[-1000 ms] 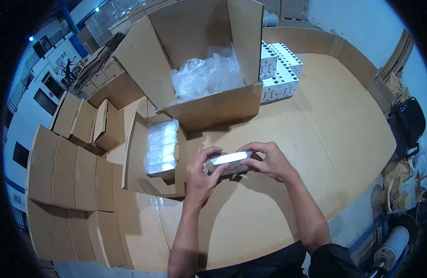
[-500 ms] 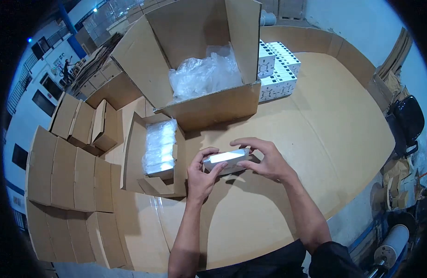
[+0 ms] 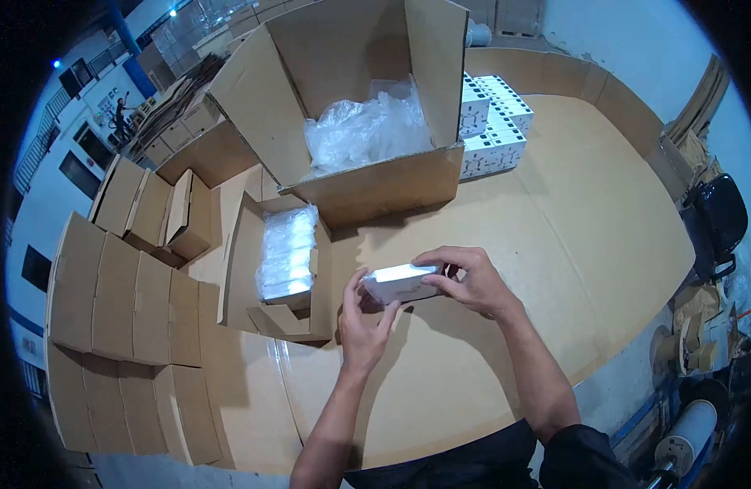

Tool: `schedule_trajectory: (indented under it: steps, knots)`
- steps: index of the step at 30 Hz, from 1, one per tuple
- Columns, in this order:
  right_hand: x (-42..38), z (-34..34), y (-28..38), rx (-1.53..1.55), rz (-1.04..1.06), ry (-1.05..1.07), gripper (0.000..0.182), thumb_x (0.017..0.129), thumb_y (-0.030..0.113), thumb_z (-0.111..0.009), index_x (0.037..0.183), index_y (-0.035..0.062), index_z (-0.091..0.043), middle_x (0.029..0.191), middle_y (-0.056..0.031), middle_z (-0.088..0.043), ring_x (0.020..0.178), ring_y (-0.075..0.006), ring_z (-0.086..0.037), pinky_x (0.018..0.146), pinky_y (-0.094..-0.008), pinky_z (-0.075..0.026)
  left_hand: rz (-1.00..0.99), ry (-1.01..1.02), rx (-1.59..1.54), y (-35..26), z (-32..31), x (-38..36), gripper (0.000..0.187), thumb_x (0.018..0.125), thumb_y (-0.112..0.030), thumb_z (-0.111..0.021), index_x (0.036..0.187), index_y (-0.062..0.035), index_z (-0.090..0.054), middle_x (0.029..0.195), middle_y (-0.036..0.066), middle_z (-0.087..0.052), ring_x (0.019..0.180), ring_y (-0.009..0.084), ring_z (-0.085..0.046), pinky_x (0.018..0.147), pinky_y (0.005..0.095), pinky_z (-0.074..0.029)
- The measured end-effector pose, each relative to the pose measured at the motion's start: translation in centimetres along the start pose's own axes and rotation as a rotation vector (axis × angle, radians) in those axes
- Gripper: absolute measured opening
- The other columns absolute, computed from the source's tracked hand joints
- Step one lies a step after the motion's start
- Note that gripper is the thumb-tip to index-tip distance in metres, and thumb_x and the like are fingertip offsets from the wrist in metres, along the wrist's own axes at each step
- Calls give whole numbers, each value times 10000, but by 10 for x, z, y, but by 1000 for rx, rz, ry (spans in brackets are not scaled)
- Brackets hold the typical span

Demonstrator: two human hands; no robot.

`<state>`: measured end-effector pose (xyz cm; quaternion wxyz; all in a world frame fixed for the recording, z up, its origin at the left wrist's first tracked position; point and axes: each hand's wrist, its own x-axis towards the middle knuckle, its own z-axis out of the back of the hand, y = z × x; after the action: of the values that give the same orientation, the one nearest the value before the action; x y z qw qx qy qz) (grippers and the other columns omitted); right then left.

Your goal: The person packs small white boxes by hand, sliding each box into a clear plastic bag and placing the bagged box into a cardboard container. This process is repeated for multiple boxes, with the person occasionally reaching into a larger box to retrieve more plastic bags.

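Note:
A small white box [image 3: 401,285] is held above the cardboard-covered table, its bright upper side catching the light. My right hand [image 3: 477,287] pinches its right end between thumb and fingers. At the left end, my left hand [image 3: 365,326] curves loosely round the corner, with the thumb by the lower edge and the fingertips against the end. Left of my hands is an open cardboard carton [image 3: 322,314]. A row of items in clear plastic wrap [image 3: 287,253] stands inside it.
A large open carton [image 3: 375,191] holding crumpled clear plastic bags [image 3: 367,134] stands behind my hands. Stacked white printed boxes [image 3: 493,151] sit at its right. Brown cartons [image 3: 110,301] line the left side. A low cardboard wall [image 3: 554,72] edges the table's back.
The small white box has tipped, showing more of its front face. My left thumb has slid down off that face, and my left fingers have opened slightly. The camera view has shifted a little.

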<state>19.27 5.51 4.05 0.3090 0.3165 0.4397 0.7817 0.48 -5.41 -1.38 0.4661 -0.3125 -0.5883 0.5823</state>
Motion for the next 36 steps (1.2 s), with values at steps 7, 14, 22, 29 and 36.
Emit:
schedule_trajectory:
  steps: [7,14,22,29,36]
  knots:
    - [2,-7,-3,40,45,-105,286,859,13,-749,1143,18,-709,1009,-94,-744,800,-142,-702,694,-277,-576,-100,97,593,-25,28,-71,624,800,-68,-773,1364,-20,-511,1380,202,-522,1309,371,-487,1124,468,-379]
    - [14,-22,-3,283,-8,-251,291,889,-40,-706,1168,-4,-634,983,-106,-698,796,-123,-693,648,-260,-608,-122,215,828,-44,38,-126,451,836,-174,-733,1261,-73,-622,1403,127,-531,1338,376,-443,1134,505,-364]
    - [43,-64,29,554,154,-185,313,929,-74,-640,1216,-22,-528,1124,-112,-593,905,-163,-690,732,-282,-640,-122,185,810,-46,42,-136,437,839,-189,-738,1247,-74,-632,1392,116,-548,1329,355,-456,1130,504,-368]
    - [51,-114,60,645,210,-84,273,943,-68,-625,1193,-32,-521,1110,-103,-576,923,-184,-706,741,-287,-644,-148,161,796,-41,45,-136,424,855,-198,-728,1245,-67,-627,1388,115,-548,1326,350,-459,1127,491,-373]
    - [51,-120,64,262,237,-16,253,916,-77,-655,1150,-31,-569,1036,-120,-625,919,-195,-711,746,-302,-638,-148,148,794,-40,46,-137,414,869,-207,-729,1253,-80,-637,1398,109,-551,1335,342,-463,1128,485,-377]
